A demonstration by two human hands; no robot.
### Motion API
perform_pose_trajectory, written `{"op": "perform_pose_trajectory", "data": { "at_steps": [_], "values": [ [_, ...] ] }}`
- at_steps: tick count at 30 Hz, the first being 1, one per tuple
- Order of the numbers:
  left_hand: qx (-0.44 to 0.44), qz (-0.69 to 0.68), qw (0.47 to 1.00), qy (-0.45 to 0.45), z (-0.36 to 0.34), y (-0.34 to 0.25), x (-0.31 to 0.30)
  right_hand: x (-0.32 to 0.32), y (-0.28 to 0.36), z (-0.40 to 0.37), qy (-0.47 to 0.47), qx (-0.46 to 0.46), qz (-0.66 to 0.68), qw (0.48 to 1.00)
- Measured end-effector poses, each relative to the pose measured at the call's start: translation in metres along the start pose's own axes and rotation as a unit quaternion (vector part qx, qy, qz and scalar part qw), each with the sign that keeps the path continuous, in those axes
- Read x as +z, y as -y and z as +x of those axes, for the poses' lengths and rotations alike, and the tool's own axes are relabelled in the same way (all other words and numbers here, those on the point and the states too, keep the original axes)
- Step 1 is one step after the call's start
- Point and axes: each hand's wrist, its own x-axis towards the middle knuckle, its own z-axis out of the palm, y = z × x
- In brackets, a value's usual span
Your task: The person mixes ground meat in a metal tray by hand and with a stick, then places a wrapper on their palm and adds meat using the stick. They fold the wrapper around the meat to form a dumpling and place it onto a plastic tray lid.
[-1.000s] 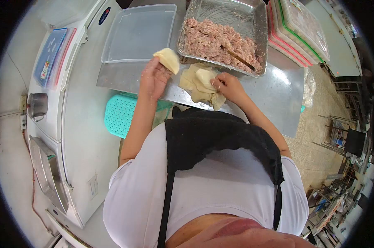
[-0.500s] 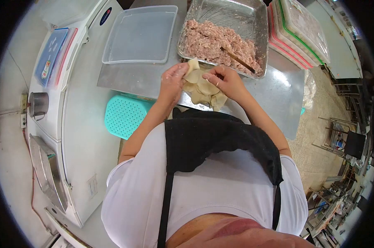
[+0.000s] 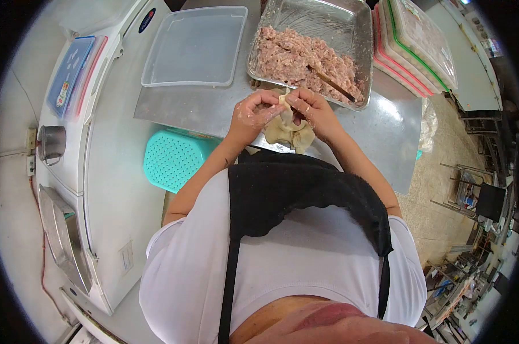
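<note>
My left hand [image 3: 252,116] and my right hand [image 3: 317,112] meet just below a metal tray [image 3: 360,34], fingertips close together. Between them they pinch a small pale dumpling wrapper [image 3: 283,101], folded up at its edge. Both hands are closed on it, and the fingers partly hide it. Under the hands, near the table's front edge, lie several loose dumpling wrappers [image 3: 288,137], overlapping each other. Pink minced meat [image 3: 296,54] fills the nearer part of the tray. A brown wooden stick [image 3: 334,85] leans in the meat. Flour or dough smears the fingers.
An upturned-looking clear plastic container [image 3: 196,49] sits on the metal table [image 3: 173,106] at the left. Stacked lidded boxes [image 3: 411,51] stand right of the tray. A turquoise perforated basket [image 3: 173,157] is below the table's left edge, beside a white freezer [image 3: 119,200].
My left hand has moved right and slightly down to meet my right hand. The wrapper, earlier in my left fingers alone, is now pinched and folded between both hands.
</note>
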Motion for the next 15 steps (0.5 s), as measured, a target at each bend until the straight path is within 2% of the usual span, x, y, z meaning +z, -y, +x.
{"op": "perform_pose_trajectory", "data": {
  "at_steps": [2,6,8,9,11,12,14,15],
  "values": [
    [-0.043,0.054,0.998,-0.009,0.000,-0.005,-0.001,0.001,0.000,0.000,-0.008,0.016,0.016,1.000],
    [-0.077,0.068,0.994,-0.029,-0.001,0.000,-0.003,0.005,-0.002,-0.001,-0.021,0.030,0.056,0.998],
    [-0.128,-0.096,0.986,-0.042,-0.002,0.013,-0.005,0.000,-0.016,0.000,-0.016,0.006,0.027,0.999],
    [-0.128,-0.096,0.986,-0.042,-0.001,0.015,-0.006,0.000,-0.017,0.001,-0.011,-0.019,-0.001,1.000],
    [-0.148,-0.152,0.974,-0.073,0.001,0.019,-0.010,-0.001,-0.017,-0.001,-0.027,-0.011,-0.024,0.999],
    [-0.148,-0.153,0.974,-0.073,0.002,0.017,-0.010,0.001,-0.012,-0.003,-0.043,-0.004,-0.047,0.998],
    [-0.079,-0.017,0.996,-0.045,0.003,0.010,-0.010,0.008,-0.002,-0.005,-0.062,0.006,-0.036,0.997],
    [-0.080,-0.017,0.996,-0.045,0.003,0.007,-0.009,0.012,0.001,-0.005,-0.080,0.014,-0.025,0.996]
  ]
}}
